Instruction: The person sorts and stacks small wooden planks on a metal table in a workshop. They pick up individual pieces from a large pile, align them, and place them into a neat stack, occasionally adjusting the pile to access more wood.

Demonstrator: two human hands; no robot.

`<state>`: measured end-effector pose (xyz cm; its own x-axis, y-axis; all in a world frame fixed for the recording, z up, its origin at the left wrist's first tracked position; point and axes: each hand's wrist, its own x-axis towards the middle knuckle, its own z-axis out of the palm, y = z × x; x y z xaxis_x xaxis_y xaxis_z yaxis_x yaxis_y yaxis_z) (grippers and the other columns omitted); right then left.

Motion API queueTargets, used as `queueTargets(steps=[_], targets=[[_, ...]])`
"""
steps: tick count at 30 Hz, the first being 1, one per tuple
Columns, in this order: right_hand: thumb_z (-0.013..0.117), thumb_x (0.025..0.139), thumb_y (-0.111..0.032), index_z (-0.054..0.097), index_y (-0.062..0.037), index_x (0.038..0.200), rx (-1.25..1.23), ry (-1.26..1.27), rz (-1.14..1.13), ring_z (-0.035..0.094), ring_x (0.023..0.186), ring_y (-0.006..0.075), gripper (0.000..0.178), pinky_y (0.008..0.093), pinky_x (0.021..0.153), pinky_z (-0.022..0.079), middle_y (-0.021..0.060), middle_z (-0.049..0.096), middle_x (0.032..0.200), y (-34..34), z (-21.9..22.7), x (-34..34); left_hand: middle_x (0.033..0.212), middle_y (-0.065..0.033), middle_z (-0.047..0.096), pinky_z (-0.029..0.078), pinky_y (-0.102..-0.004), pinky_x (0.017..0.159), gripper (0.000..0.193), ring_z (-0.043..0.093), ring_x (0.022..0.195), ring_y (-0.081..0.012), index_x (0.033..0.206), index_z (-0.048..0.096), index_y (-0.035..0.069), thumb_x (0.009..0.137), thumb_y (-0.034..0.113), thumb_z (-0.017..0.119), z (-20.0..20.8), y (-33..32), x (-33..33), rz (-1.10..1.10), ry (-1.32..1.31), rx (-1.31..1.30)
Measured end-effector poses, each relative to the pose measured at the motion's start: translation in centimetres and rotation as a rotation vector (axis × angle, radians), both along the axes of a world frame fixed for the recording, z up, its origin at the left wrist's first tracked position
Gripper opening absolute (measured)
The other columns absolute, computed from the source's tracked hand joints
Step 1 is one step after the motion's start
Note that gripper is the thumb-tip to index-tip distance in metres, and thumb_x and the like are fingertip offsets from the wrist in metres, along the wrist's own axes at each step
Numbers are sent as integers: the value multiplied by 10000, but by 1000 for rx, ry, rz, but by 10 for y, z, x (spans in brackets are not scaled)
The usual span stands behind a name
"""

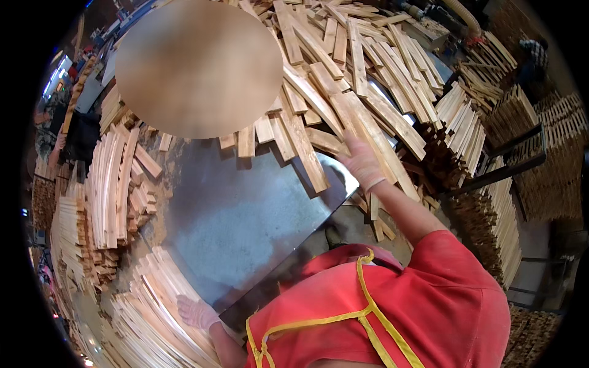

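My left hand [197,313], in a pale glove, lies with its fingers stretched flat on a stack of pale wooden boards [161,293] at the lower left. My right arm reaches forward over the heaped boards. At its end my gloved right hand [363,163] is closed at the left edge of a long, wide wooden board [369,130], which slants away from me; the fingertips are partly hidden. Left of that hand, a narrower board [302,147] juts from the heap over the grey metal tabletop [245,214].
Loose boards [392,67] are heaped across the far side. More stacked boards [113,190] stand at the left, and others [463,122] at the right beside a dark metal frame [503,175]. A round blurred patch hides the upper left. Another person's hand [60,142] shows at the far left.
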<state>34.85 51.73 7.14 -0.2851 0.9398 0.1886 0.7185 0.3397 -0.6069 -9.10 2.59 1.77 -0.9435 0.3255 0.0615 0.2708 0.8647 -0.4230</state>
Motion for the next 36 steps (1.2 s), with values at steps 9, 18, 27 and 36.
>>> queueTargets(steps=[9,18,27,36], targets=[[763,768,-281,453,-55,1502,-89,-323,-284,632,1132,389,828,458,996,517,223,654,1175,64,-18,52,1602,-195,443,282,-479,1257,674,406,1477,-353,1591,412,84,1027,420,567,-70,156,88,-339,-170,316],[814,689,-246,371,-125,1603,-215,-214,-263,552,1311,420,1023,463,1105,472,232,568,1395,-5,-44,165,1570,-152,475,276,-487,1250,571,407,1455,-364,1545,461,91,1043,354,526,-82,161,91,-335,-114,347],[827,707,-167,419,-10,1543,-536,267,-300,716,1038,287,943,379,931,568,199,721,1190,-18,-3,142,1580,-165,465,270,-484,1246,580,408,1455,-364,1530,482,60,1042,372,512,-51,174,97,-325,-230,322],[761,835,-49,438,-30,1498,-1075,699,248,633,1045,192,738,339,897,555,86,641,1215,-122,14,-96,1438,-132,628,404,-435,1172,620,572,1340,-250,1502,532,53,1028,437,645,-32,201,149,-56,-1312,1643]])
